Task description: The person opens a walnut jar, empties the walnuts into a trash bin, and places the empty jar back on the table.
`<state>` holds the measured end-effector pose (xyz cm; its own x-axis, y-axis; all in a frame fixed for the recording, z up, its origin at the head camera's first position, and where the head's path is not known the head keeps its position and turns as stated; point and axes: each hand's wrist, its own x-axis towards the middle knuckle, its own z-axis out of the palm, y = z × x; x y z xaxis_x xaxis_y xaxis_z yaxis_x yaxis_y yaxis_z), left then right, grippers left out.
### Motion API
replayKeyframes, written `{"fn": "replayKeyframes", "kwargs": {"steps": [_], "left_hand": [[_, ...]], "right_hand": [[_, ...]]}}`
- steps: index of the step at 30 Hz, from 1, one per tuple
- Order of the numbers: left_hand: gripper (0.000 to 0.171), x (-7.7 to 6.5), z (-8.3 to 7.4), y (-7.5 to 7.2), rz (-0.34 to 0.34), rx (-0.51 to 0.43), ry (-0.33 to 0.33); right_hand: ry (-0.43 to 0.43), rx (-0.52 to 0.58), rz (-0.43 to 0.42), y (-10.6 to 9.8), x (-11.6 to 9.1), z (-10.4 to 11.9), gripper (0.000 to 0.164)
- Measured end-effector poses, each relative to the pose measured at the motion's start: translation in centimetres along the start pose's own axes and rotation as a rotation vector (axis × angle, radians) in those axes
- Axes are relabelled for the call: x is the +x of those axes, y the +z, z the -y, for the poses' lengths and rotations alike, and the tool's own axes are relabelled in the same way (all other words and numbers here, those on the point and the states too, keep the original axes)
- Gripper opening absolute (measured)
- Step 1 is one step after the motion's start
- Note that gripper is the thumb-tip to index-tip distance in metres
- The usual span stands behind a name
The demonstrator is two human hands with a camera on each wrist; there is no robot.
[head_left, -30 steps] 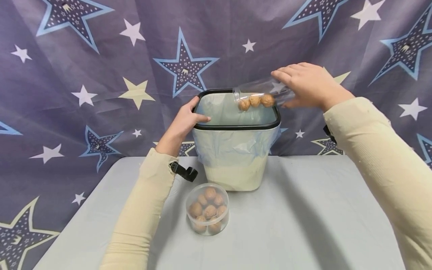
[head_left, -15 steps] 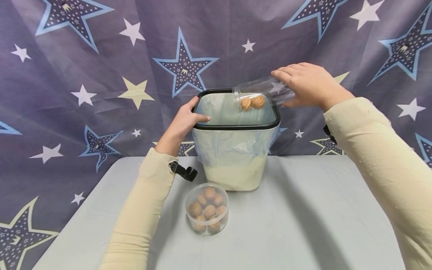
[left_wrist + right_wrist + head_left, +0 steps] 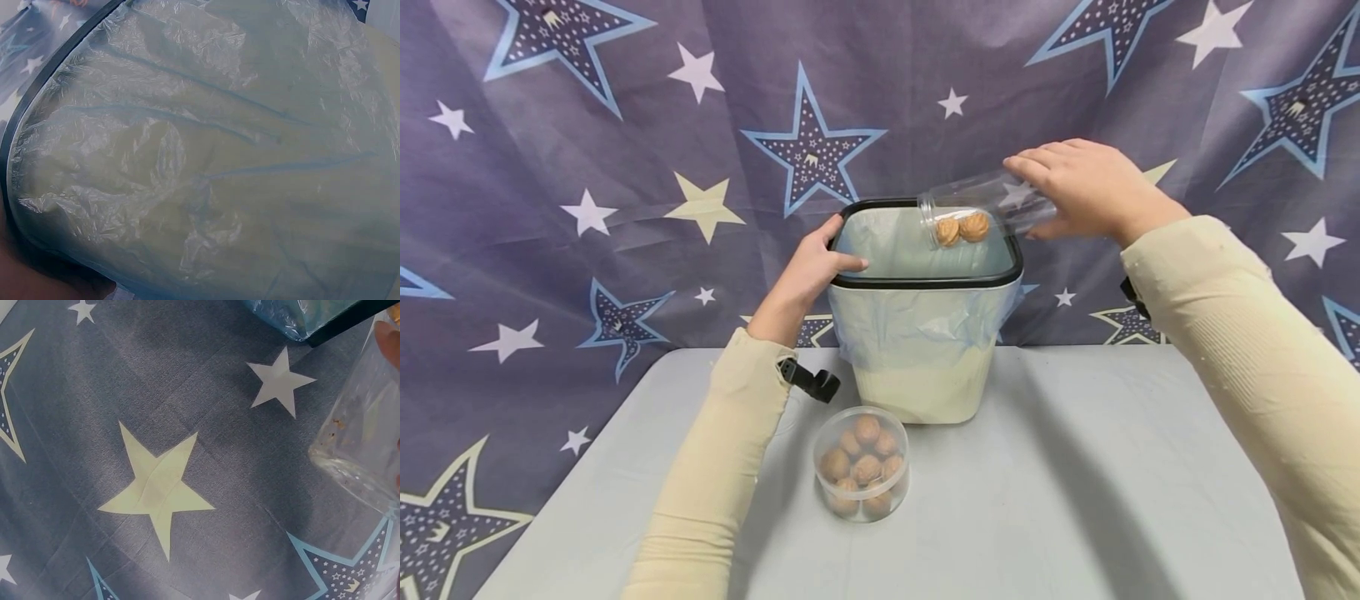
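Note:
My left hand (image 3: pixel 812 262) grips the black rim (image 3: pixel 925 282) of a cream trash can (image 3: pixel 917 392), with the thumb over the inside. A pale blue bag (image 3: pixel 187 156) lines the can and hangs down its outside, filling the left wrist view. My right hand (image 3: pixel 1086 187) holds a clear plastic jar (image 3: pixel 958 198) on its side, tilted with its mouth lower and over the can's opening. Two walnuts (image 3: pixel 974 227) lie near the jar's mouth. In the right wrist view the jar's base (image 3: pixel 350 469) shows at the right edge. The bottom of the can is hidden.
A round clear plastic tub (image 3: pixel 859 495) with several walnuts in it stands on the white table (image 3: pixel 1015 517), in front of the can and beside my left forearm. Behind the table hangs a purple-grey cloth (image 3: pixel 895 83) printed with stars.
One second ago the jar held three walnuts; now two lie in it, shifted slightly toward its mouth. Both hands have kept their places and grips.

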<state>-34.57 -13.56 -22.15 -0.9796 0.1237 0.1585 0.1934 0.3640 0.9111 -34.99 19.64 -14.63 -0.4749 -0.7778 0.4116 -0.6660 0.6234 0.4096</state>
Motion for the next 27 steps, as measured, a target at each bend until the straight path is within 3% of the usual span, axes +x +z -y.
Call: {"fn": "replayKeyframes", "kwargs": {"steps": [14, 20, 27], "left_hand": [[0.086, 0.07, 0.07, -0.03, 0.000, 0.002, -0.005], [0.085, 0.00, 0.16, 0.08, 0.000, -0.003, -0.005], [0.086, -0.01, 0.13, 0.05, -0.004, -0.009, 0.006]], "right_hand": [[0.029, 0.002, 0.017, 0.08, -0.13, -0.15, 0.081], [0.072, -0.050, 0.017, 0.10, -0.29, -0.11, 0.084], [0.051, -0.043, -0.010, -0.06, -0.22, -0.17, 0.084]]}}
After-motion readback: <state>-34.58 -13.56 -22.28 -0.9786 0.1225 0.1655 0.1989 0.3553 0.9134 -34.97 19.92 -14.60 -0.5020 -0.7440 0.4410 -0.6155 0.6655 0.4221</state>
